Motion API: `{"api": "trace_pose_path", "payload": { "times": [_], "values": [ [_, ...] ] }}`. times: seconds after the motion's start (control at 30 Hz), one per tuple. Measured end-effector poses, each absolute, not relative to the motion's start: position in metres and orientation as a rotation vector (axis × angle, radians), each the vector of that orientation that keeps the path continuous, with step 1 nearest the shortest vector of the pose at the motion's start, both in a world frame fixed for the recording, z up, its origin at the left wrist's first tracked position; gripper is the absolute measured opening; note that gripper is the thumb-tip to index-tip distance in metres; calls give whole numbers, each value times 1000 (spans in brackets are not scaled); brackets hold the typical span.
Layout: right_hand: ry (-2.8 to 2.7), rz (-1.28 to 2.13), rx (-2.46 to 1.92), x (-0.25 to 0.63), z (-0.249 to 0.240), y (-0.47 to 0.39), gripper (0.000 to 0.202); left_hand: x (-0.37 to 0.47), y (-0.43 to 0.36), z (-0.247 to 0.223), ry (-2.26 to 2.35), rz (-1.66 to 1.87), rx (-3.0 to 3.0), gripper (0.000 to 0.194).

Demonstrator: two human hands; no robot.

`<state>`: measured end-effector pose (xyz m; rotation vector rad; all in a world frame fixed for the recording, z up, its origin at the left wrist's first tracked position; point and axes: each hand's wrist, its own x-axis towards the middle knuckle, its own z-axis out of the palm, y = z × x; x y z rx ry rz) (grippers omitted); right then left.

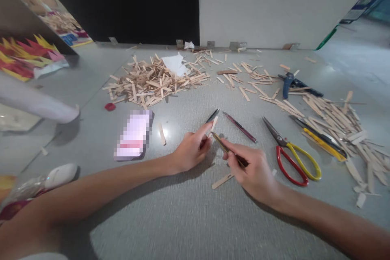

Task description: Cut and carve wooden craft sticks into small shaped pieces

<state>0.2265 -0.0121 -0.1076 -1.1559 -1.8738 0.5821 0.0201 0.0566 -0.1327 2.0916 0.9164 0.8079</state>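
Between the thumb and fingers of my left hand [193, 148] is a short wooden craft stick [214, 125], tilted up and away from me. My right hand [251, 166] is closed around a slim craft knife [222, 145] with a gold-coloured body. Its tip lies at the stick, close to my left fingers; whether it touches cannot be made out. A notched craft stick [222, 181] lies under my right hand. Beyond the hands are a dark pen [213, 115] and a dark red pen [240, 126]. Another loose stick [162, 134] rests left of my left hand.
Scissors [286, 144] with red and yellow handles and a yellow cutter [324, 142] lie at right, beside scattered sticks [335, 124]. A blue-handled tool [288, 84] sits behind. A stick pile [146, 81] is at back left, with a blurred pinkish rectangular object [134, 135] nearer.
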Motion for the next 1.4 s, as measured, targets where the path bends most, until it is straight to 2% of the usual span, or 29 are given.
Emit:
{"api": "trace_pose_path", "payload": {
  "times": [0.53,1.1,1.4],
  "values": [
    [-1838,599,-1216,227,-109,-10,38,22,57,-129,924,768,2033,44],
    [-2084,246,-1194,225,-116,-19,41,23,52,-133,991,731,2124,52],
    [-2039,524,-1300,228,-91,-14,39,24,49,-135,999,768,2315,54]
  ]
}}
